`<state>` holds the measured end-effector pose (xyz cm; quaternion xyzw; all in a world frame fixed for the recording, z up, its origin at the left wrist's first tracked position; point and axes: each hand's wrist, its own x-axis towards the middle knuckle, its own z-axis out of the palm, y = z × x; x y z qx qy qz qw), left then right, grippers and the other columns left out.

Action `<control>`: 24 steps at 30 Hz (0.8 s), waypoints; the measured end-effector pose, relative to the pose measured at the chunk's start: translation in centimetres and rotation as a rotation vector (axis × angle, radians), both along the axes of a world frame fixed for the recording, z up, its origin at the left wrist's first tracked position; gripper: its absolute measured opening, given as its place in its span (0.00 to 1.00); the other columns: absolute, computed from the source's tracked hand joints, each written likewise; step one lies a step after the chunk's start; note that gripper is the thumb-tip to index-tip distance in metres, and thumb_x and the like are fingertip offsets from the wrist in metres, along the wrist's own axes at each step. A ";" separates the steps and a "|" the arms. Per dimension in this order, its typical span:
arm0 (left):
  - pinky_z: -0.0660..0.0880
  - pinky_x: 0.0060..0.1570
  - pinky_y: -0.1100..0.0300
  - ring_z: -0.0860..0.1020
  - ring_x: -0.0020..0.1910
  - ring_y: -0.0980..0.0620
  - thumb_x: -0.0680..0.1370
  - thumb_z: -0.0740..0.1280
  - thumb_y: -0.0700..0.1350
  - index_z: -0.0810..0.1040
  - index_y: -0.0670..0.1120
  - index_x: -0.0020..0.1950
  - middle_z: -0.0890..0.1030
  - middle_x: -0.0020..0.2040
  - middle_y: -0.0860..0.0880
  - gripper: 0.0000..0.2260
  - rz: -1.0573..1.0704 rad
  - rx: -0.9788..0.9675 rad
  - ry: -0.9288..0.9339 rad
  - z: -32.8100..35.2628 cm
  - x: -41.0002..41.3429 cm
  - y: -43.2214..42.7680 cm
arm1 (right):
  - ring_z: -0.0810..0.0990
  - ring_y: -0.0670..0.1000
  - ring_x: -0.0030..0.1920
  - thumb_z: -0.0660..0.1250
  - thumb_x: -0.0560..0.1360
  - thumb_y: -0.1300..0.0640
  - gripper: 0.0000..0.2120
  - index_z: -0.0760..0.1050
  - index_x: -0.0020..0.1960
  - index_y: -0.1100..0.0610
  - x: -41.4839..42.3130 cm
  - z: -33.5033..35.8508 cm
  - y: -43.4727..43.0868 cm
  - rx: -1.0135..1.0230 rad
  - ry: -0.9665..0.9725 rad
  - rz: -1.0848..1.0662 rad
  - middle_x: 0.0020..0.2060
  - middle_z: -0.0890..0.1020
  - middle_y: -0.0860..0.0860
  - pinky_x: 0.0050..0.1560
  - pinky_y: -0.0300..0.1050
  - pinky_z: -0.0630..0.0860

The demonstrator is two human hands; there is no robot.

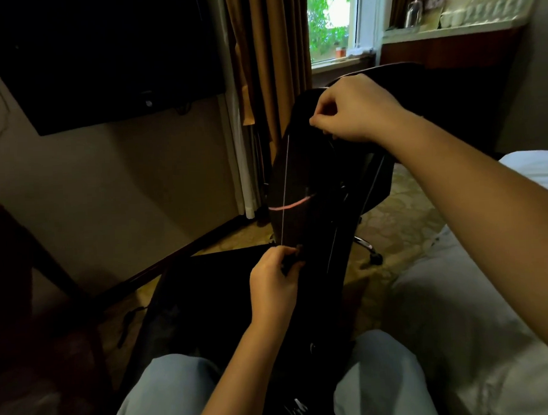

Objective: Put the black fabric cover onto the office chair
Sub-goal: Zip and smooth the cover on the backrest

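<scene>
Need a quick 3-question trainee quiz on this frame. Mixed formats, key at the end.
1. True or false: the left hand pinches dark fabric at the lower end of the black fabric cover.
2. Where does the right hand grip the cover? A) at the top of the office chair back; B) at a wheel; C) at the curtain.
3. Fill in: the stripe running across the cover is ___ in colour.

Key: 1 true; 2 A; 3 pink.
</scene>
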<state>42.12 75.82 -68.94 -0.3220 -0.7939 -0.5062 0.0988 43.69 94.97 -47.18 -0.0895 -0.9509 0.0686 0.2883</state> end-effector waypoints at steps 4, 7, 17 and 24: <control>0.75 0.50 0.69 0.78 0.48 0.61 0.74 0.72 0.37 0.82 0.49 0.51 0.81 0.47 0.56 0.09 -0.050 0.075 0.064 3.0 0.5 0.9 | 0.74 0.48 0.44 0.66 0.77 0.49 0.10 0.83 0.50 0.53 -0.2 0.0 0.0 0.011 0.004 -0.015 0.39 0.76 0.47 0.44 0.41 0.67; 0.76 0.51 0.68 0.79 0.49 0.59 0.74 0.72 0.37 0.82 0.45 0.54 0.82 0.50 0.53 0.10 -0.095 0.174 0.182 6.7 0.9 2.8 | 0.74 0.48 0.45 0.66 0.76 0.49 0.10 0.83 0.49 0.53 -0.3 0.1 0.0 0.022 0.001 -0.022 0.40 0.76 0.48 0.45 0.41 0.68; 0.73 0.57 0.65 0.76 0.56 0.56 0.75 0.70 0.36 0.78 0.44 0.57 0.77 0.55 0.53 0.12 -0.062 0.180 0.147 3.2 0.7 4.2 | 0.76 0.47 0.44 0.65 0.77 0.49 0.11 0.83 0.51 0.54 -0.2 0.0 0.2 -0.019 -0.018 -0.002 0.33 0.73 0.42 0.47 0.42 0.71; 0.76 0.52 0.65 0.77 0.49 0.61 0.75 0.71 0.36 0.79 0.47 0.51 0.79 0.49 0.53 0.09 0.031 0.079 -0.037 -2.7 0.2 0.1 | 0.78 0.48 0.46 0.65 0.78 0.49 0.11 0.82 0.52 0.54 -0.1 0.0 0.1 -0.026 -0.005 0.012 0.36 0.75 0.44 0.47 0.43 0.71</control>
